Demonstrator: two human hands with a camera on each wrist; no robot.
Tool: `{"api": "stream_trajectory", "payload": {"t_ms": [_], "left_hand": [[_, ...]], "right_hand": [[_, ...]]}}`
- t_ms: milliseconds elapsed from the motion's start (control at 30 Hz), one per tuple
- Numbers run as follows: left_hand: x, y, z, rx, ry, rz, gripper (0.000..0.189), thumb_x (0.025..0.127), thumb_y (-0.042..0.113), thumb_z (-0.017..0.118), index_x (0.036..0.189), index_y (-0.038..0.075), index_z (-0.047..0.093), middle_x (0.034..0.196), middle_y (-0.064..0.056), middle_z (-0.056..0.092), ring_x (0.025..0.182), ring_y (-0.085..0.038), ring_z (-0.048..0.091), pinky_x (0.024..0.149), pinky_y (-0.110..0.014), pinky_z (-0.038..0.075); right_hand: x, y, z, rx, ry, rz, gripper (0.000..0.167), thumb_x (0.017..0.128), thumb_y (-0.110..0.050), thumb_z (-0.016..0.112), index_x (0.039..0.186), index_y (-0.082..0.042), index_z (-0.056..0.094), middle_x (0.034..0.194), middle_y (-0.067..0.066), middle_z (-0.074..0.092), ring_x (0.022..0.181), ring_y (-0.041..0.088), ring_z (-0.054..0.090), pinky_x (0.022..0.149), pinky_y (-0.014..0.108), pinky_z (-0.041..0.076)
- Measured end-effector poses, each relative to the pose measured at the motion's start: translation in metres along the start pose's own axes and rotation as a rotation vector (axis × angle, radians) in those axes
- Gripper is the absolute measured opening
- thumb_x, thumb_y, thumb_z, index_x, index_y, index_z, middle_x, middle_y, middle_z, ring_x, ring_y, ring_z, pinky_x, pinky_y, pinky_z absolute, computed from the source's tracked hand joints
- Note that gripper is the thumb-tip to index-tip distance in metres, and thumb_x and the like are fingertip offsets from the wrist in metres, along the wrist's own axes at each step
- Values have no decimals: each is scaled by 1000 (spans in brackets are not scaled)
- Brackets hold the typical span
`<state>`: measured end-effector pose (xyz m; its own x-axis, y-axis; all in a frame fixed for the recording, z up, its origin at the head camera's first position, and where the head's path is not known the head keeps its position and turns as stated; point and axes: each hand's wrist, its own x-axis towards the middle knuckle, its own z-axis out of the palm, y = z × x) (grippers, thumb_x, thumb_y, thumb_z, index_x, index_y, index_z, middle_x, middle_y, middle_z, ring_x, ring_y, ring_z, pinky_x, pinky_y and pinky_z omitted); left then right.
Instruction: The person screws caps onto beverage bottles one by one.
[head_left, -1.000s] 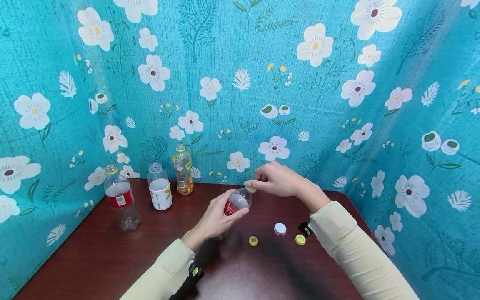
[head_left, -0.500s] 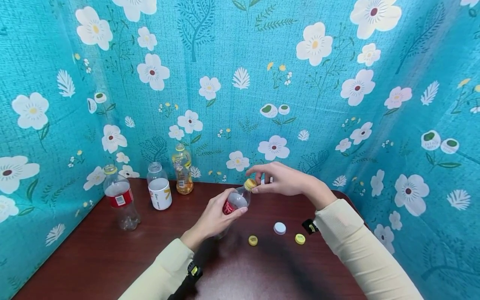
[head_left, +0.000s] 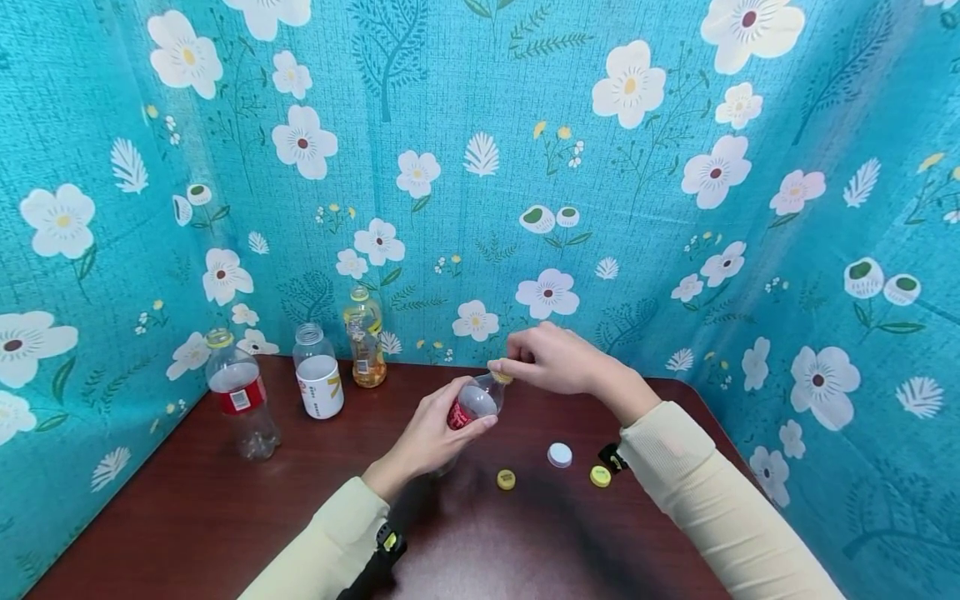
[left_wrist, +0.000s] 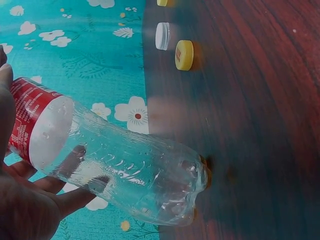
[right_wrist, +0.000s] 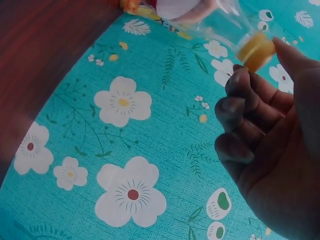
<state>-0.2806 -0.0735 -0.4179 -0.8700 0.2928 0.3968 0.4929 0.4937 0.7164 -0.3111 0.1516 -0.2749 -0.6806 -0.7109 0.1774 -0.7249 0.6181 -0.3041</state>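
Note:
My left hand (head_left: 430, 431) grips a clear plastic bottle (left_wrist: 135, 170) around its red label (left_wrist: 31, 117). The bottle leans to the right, its base low by the table in the left wrist view. At the neck, my right hand (head_left: 558, 360) pinches the yellow bottle cap (right_wrist: 256, 51) between thumb and curled forefinger. In the head view the fingers partly cover that cap. On the table below lie a yellow cap (head_left: 506, 480), a white cap (head_left: 559, 455) and another yellow cap (head_left: 600, 476).
Three uncapped bottles stand at the back left of the dark red table (head_left: 187, 517): a red-labelled one (head_left: 240, 400), a white-labelled one (head_left: 320, 387) and a yellow-patterned one (head_left: 366, 346). A blue flowered curtain (head_left: 450, 208) encloses the back and sides.
Half a second ago my right fingers were spread beside the cap, showing it more fully. Now they have curled round it again, and the wrist has swung slightly left. The left hand hardly moved.

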Motion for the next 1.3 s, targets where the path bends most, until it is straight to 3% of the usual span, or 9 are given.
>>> {"api": "stream_trajectory", "payload": {"t_ms": [133, 267, 333, 400, 600, 967, 1200, 1300], "left_hand": [[0, 0, 0, -4, 6, 16, 62, 89, 49, 77, 141, 23, 54, 119, 6, 66, 102, -9, 62, 88, -31, 55], [0, -1, -1, -14, 9, 18, 61, 89, 49, 77, 141, 24, 55, 118, 7, 66, 101, -8, 62, 87, -32, 55], [0, -1, -2, -12, 13, 23, 61, 90, 49, 77, 140, 24, 55, 118, 7, 66, 101, -8, 62, 87, -32, 55], [1, -1, -2, -7, 16, 24, 61, 89, 49, 77, 141, 24, 55, 118, 8, 66, 101, -8, 62, 87, -31, 55], [1, 0, -2, -1, 8, 22, 62, 89, 50, 77, 140, 24, 54, 118, 7, 66, 101, -9, 62, 87, -30, 56], [-1, 0, 0, -46, 12, 35, 58, 90, 45, 78, 138, 23, 56, 115, 7, 67, 99, -9, 62, 86, -31, 56], [0, -1, -1, -59, 14, 44, 56, 90, 43, 78, 138, 22, 56, 113, 8, 66, 97, -8, 62, 84, -30, 56], [0, -2, -1, -61, -4, 33, 58, 91, 44, 78, 139, 22, 55, 114, 7, 66, 98, -8, 62, 84, -30, 56]], "right_hand": [[-2, 1, 1, -27, 30, 37, 35, 104, -46, 57, 79, -25, 69, 57, -7, 46, 50, 11, 44, 49, 30, 37], [-6, 4, -5, 82, -18, -5, 23, 105, -38, 59, 113, -20, 72, 75, -7, 61, 64, 12, 57, 61, 34, 48], [-8, 5, -7, 129, -65, -33, 31, 104, -34, 61, 130, -19, 65, 88, -5, 66, 73, 12, 62, 68, 36, 52], [-9, 5, -9, 144, -100, -57, 36, 104, -33, 62, 137, -20, 62, 96, -5, 66, 81, 12, 64, 72, 37, 53], [-10, 6, -6, 150, -92, -98, 26, 102, -30, 66, 127, -23, 68, 91, -7, 64, 82, 12, 63, 71, 38, 53], [-6, 3, 6, 95, 61, -215, 10, 99, -20, 71, 103, -11, 71, 72, -10, 63, 61, 7, 51, 57, 26, 44], [-6, -2, 8, 95, 103, -147, 12, 97, -23, 73, 100, -12, 73, 69, -8, 64, 58, 12, 54, 55, 26, 44], [-7, -2, 6, 90, 85, -133, 15, 97, -24, 73, 108, -13, 73, 71, -6, 62, 62, 12, 54, 60, 27, 46]]}}
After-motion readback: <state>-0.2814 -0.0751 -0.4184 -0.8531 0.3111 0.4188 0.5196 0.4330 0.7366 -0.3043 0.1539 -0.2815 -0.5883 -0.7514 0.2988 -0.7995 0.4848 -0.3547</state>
